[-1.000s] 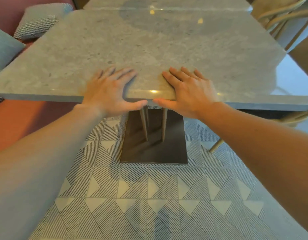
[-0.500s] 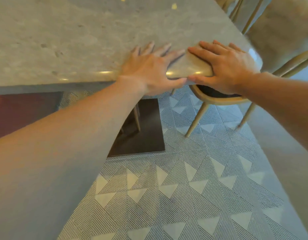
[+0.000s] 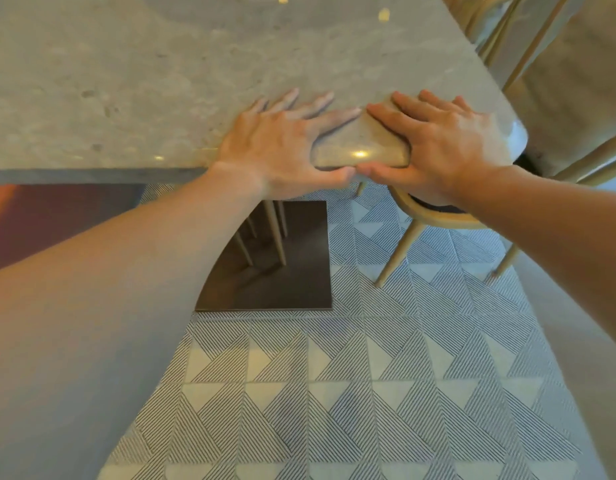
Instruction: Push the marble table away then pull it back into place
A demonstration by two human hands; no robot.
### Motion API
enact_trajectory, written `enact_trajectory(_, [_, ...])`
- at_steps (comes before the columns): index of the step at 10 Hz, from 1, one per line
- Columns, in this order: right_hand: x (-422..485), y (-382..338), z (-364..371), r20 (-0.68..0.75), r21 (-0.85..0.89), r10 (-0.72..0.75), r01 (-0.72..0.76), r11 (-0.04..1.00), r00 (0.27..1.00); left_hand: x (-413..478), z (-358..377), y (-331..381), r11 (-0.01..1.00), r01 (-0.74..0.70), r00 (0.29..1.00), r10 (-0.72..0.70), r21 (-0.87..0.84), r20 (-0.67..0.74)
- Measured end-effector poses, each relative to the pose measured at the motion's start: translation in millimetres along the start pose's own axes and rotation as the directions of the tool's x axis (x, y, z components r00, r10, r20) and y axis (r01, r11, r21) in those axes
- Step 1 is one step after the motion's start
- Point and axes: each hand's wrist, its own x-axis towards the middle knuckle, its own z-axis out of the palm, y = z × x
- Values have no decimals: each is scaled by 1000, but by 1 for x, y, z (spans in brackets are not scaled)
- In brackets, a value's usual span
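The grey marble table (image 3: 161, 81) fills the upper half of the head view, with its near edge running across the middle. My left hand (image 3: 282, 143) lies on the top near the right corner, fingers spread flat, thumb hooked under the edge. Just right of it, my right hand (image 3: 445, 143) holds the same edge with fingers on top and thumb beneath. The two thumb tips touch below the rim. The table's thin legs stand on a dark square base plate (image 3: 282, 282) on the patterned tile floor.
A wooden chair (image 3: 434, 216) stands tucked under the table's right corner, its legs on the tiles. More chair frames (image 3: 514, 36) show at the upper right. A red bench seat (image 3: 40, 216) sits under the table at the left.
The view has swung so that the table's right corner and the chair now show. My hands have slid closer together along the edge, and the thumbs now touch.
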Motion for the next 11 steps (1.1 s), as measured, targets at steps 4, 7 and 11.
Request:
enact_trajectory(4, [2,4,5,-12,-12,-43,43,999,999,-1,1,5,999,42,999,-42,-1,-31])
enact_trajectory(7, [3,3,3,27,-3,-47,47,999,999,-1,3,5,998,62,996,-62,6,-57])
enact_trajectory(11, [-3,16,-45,198,603,22,-140,786,980,-17,-36,95,802,270,932,-356,-533,-63])
